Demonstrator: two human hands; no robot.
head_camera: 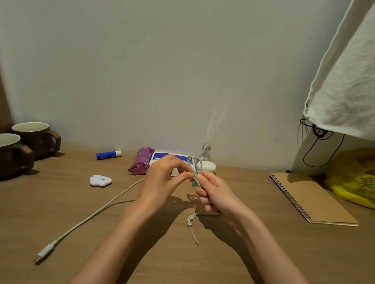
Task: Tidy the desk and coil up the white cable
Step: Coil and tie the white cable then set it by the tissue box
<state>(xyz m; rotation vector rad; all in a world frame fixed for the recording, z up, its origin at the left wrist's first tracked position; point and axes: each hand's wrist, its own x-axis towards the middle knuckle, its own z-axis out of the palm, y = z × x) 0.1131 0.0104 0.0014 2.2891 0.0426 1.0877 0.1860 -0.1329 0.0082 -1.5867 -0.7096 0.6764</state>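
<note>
The white cable [98,210] runs across the wooden desk [44,209] from its plug end at the front left up toward my hands. My right hand [217,195] grips a folded bundle of the cable, and a small loop sticks up above its fingers. My left hand [165,175] pinches the cable at that loop with thumb and fingertips. A short tie with knots hangs below my right hand. How many turns lie inside the fist is hidden.
Two brown mugs [15,147] stand at the far left. A blue glue stick [108,155], a purple packet [142,161], a white clip-like gadget [100,180], a small glass bottle [205,151], a spiral notebook [311,198] and a yellow bag [361,178] sit along the back and right.
</note>
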